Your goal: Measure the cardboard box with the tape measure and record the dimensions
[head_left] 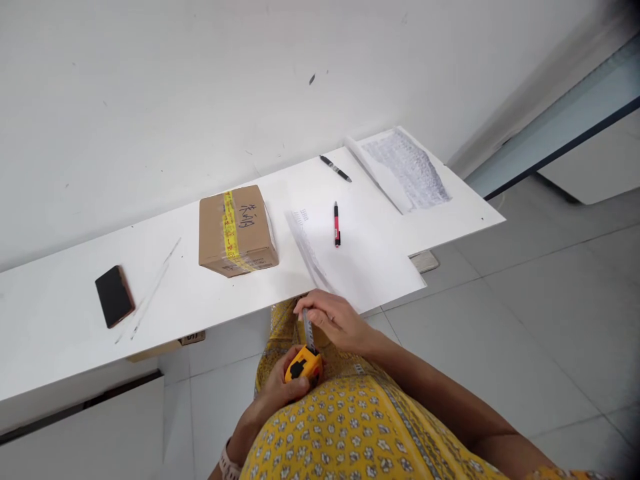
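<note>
Tape measure (304,365) is in front of the counter (175,300), held right by the person's belly. Left hand (280,388) has its fingers clamped round it, right hand (340,323) has fingers pinched on the blade (309,335), which is out a bit. Counter's kinda busy: box (233,227) plus loose paper (373,257) right beside it take up the spot ahead, and the paper pokes over the front edge. Red pen (337,223) on that, black pen (335,169) nearer the wall (200,100), printed sheet (410,170) at the right end, phone (115,297) way off left.
</note>
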The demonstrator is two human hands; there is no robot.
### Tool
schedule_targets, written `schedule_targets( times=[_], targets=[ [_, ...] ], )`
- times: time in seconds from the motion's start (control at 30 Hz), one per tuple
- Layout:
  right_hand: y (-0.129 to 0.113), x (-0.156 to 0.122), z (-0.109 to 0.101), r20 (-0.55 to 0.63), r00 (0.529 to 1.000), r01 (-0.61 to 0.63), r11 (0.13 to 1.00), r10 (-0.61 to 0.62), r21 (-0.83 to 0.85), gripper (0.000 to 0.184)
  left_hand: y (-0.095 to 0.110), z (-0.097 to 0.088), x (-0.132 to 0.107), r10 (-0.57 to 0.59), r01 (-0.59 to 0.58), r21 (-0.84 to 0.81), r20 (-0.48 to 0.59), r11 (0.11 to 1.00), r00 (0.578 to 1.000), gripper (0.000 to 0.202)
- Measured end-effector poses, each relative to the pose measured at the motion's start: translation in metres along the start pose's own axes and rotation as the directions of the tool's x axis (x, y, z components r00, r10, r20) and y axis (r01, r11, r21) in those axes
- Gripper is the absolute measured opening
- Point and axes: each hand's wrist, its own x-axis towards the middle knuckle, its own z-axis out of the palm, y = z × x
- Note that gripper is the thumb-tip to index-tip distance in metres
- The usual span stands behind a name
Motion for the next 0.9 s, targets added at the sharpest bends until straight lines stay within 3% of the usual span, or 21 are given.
schedule_targets(
  times=[0.13, 0.23, 0.3, 0.37, 0.43, 0.5, 0.6, 0.73, 0.83, 0.9],
  targets=[
    [0.003, 0.000, 0.009, 0.060, 0.991, 0.125, 0.983, -0.118, -0.133, 0.022, 0.017, -0.001, 0.006, 0.189, -0.153, 0.200, -0.175, 0.968, 0.966, 0.063],
    [0.008, 0.005, -0.009, -0.035, 0.996, 0.076, 0.984, -0.082, -0.160, 0.022, 0.035, -0.003, 0.012, 0.366, -0.241, 0.369, -0.320, 0.898, 0.874, 0.067],
    [0.015, 0.015, -0.033, -0.220, 0.975, -0.072, 0.977, 0.027, -0.199, 0.021, 0.046, -0.012, 0.018, 0.480, -0.221, 0.533, -0.416, 0.817, 0.772, 0.068],
    [0.027, 0.030, -0.062, -0.429, 0.889, -0.300, 0.913, 0.162, -0.277, 0.024, 0.054, -0.026, 0.028, 0.600, -0.138, 0.696, -0.480, 0.704, 0.640, 0.069],
    [0.043, 0.050, -0.087, -0.545, 0.796, -0.515, 0.767, 0.263, -0.382, 0.023, 0.060, -0.043, 0.040, 0.691, -0.032, 0.800, -0.497, 0.599, 0.524, 0.070],
    [0.060, 0.072, -0.101, -0.551, 0.751, -0.637, 0.617, 0.363, -0.463, 0.027, 0.065, -0.058, 0.051, 0.746, 0.062, 0.857, -0.479, 0.512, 0.462, 0.069],
    [0.079, 0.100, -0.103, -0.496, 0.752, -0.659, 0.472, 0.435, -0.586, 0.039, 0.072, -0.070, 0.068, 0.806, 0.157, 0.924, -0.381, 0.348, 0.452, 0.062],
    [0.092, 0.115, -0.094, -0.367, 0.823, -0.545, 0.420, 0.434, -0.725, 0.029, 0.083, -0.076, 0.091, 0.846, 0.271, 0.953, -0.256, 0.138, 0.468, 0.059],
    [0.098, 0.110, -0.097, -0.342, 0.856, -0.508, 0.511, 0.388, -0.693, 0.032, 0.097, -0.084, 0.107, 0.848, 0.356, 0.930, -0.262, 0.094, 0.460, 0.061],
    [0.099, 0.103, -0.105, -0.362, 0.858, -0.510, 0.690, 0.364, -0.514, 0.033, 0.106, -0.086, 0.111, 0.865, 0.381, 0.920, -0.267, 0.097, 0.424, 0.064]
  ],
)
